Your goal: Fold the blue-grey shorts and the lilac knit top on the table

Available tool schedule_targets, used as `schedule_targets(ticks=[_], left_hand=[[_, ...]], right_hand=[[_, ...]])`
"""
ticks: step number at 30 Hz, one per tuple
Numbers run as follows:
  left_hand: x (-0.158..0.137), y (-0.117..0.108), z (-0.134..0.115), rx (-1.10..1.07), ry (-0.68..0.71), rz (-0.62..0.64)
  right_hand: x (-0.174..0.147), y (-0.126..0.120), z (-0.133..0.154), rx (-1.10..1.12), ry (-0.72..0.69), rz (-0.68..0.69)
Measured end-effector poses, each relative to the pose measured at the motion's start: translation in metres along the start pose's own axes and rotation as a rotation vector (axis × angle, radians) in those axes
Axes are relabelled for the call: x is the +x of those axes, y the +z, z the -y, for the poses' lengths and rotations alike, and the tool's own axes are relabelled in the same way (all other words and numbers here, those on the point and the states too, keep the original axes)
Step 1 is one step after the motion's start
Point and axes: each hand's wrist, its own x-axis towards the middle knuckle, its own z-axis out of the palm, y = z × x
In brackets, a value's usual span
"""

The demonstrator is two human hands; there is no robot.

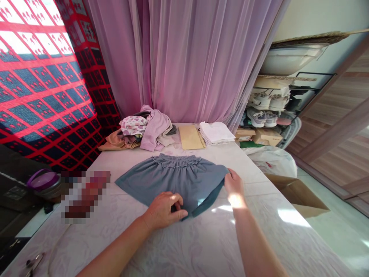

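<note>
A blue-grey skirt (170, 179) with a gathered, ruffled elastic waistband lies spread on the table, its waist toward the far side. My right hand (234, 184) is closed on the skirt's right hem corner and raises it slightly, so the darker inner side shows along that edge. My left hand (165, 209) rests over the near hem at the middle. Its fingers are bent, with the thumb apart from them, and no fabric is visibly pinched there.
A heap of clothes (152, 129) sits at the table's back left. Beside it are a folded yellow cloth (190, 137) and folded white cloths (216, 132). A blurred-out item (86, 196) lies at the left edge. An open cardboard box (300, 194) stands on the floor at right.
</note>
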Motion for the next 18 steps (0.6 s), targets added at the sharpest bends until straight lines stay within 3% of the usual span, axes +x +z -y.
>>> schedule_targets(ticks=[3,7,9,11,14,18], left_hand=[[0.012,-0.009,0.01,-0.28,-0.101,-0.139],[0.019,-0.037,0.035,-0.761,-0.314,-0.38],[0.013,-0.055,0.049,-0.905,-0.414,-0.434],[0.003,-0.071,0.063,-0.979,-0.492,-0.441],[-0.01,-0.083,0.08,-1.008,-0.603,-0.456],[-0.009,-0.085,0.097,-0.767,-0.748,-0.557]], right_hand=[[-0.016,0.032,0.058,0.051,-0.109,0.161],[-0.068,0.086,0.141,-0.067,-0.381,0.462],[-0.096,0.106,0.163,-0.067,-0.532,0.701],[-0.114,0.118,0.168,-0.04,-0.658,0.837],[-0.106,0.123,0.153,-0.101,-0.627,0.81],[-0.055,0.122,0.125,-0.242,-0.46,0.58]])
